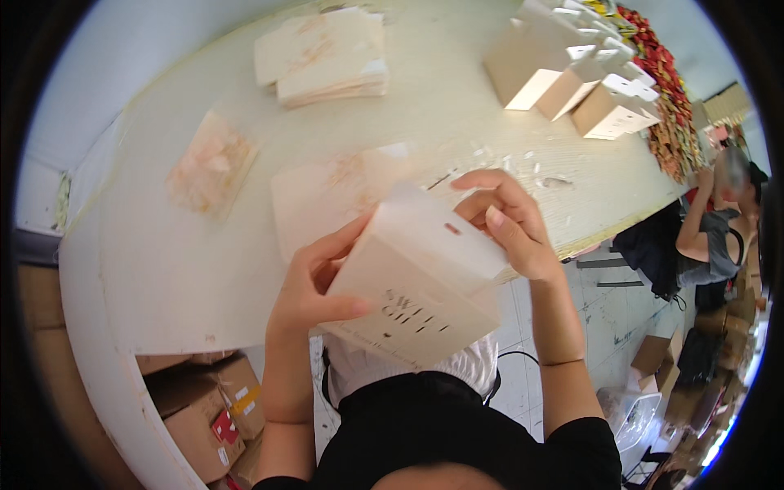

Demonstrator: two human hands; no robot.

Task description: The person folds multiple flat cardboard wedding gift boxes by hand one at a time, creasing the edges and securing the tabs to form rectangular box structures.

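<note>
A pale cardboard gift box point(422, 294) with dark printed writing is tilted before my body, above the table's front edge. My left hand point(315, 291) grips its left side, thumb across the printed face and fingers behind. The box's top panel point(441, 229), pierced by a small slot, faces up and to the right. Beside that panel, my right hand point(508, 223) has its thumb and fingers apart; whether its lower fingers touch the panel's edge is hard to tell. Partly hidden behind the box lies a flat pale card sheet point(318, 193) with a blurred floral print.
Flat printed sheets point(331, 55) are stacked at the back. A floral-printed packet point(211, 168) lies at left. Several standing boxes point(551, 67) and red and brown bundles point(658, 79) occupy the far right. Paper scraps point(533, 165) litter the tabletop. A person point(713, 233) sits at right; cartons point(199, 422) fill the space below.
</note>
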